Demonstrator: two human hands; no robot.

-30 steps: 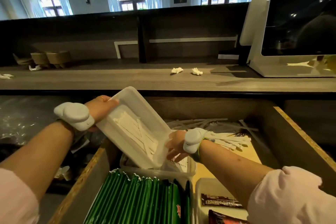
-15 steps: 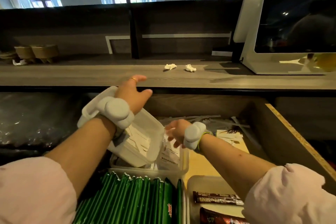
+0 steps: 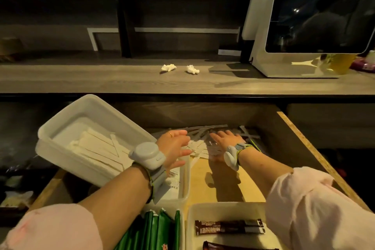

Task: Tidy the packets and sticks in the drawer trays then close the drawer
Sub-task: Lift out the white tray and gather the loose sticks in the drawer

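The wooden drawer (image 3: 304,144) stands pulled out below the counter. A white tray (image 3: 60,128) of white paper sticks rests tilted across the drawer's left edge, with nothing holding it. My left hand (image 3: 174,148) and my right hand (image 3: 225,140) reach side by side, fingers spread, over a loose heap of white and clear packets and sticks (image 3: 198,138) at the back of the drawer. Both palms face down on or just above the heap; neither hand grips anything that I can see. Near me sit green packets (image 3: 154,229) and a tray (image 3: 194,215) with dark brown sticks (image 3: 229,226).
A second white tray (image 3: 186,184) with labelled packets lies under my left wrist. On the counter (image 3: 101,81) above are two crumpled tissues (image 3: 168,67) and a white screen terminal (image 3: 304,26) at right. Dark clutter fills the space left of the drawer.
My left hand let go of the white tray, which now rests tilted on the drawer's left edge. Both hands moved forward to the loose heap at the back.
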